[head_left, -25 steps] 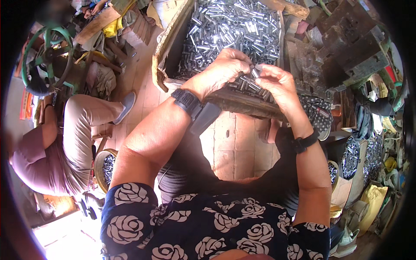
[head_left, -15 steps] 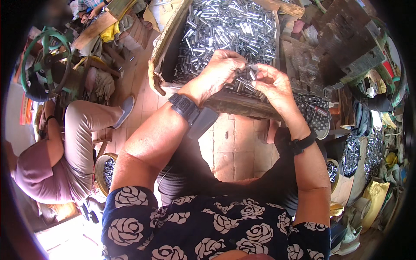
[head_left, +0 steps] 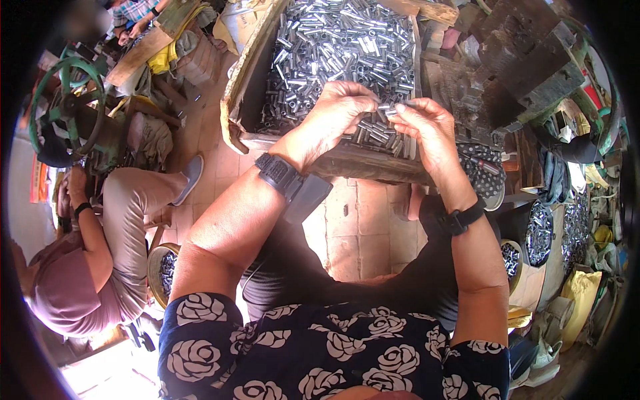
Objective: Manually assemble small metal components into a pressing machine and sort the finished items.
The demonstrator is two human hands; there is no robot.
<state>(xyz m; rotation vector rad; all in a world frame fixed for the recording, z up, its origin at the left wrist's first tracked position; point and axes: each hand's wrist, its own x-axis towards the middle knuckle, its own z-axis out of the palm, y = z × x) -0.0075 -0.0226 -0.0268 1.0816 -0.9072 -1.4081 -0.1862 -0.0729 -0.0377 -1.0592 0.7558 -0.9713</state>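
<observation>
Both my hands are raised over the near end of a wooden tray [head_left: 232,113] heaped with small shiny metal tubes [head_left: 333,50]. My right hand [head_left: 428,127] pinches one short metal tube [head_left: 391,112] between thumb and fingertips. Close beside it, my left hand [head_left: 341,110] is closed in a pinch, its fingertips almost meeting that tube. Whatever sits between the left fingertips is too small to make out. More tubes lie in the tray just below the fingers.
At my left sits another person [head_left: 73,273] near a green handwheel [head_left: 67,107]. A dark metal machine block [head_left: 533,60] stands right of the tray. A screwdriver [head_left: 483,163] lies on dotted cloth [head_left: 483,183]. Round containers of tubes [head_left: 539,233] stand at right, another [head_left: 159,270] at left.
My two hands have shifted slightly, and the tube in my right fingers has turned to a flatter angle. The view has moved a little, and the seated person has leaned.
</observation>
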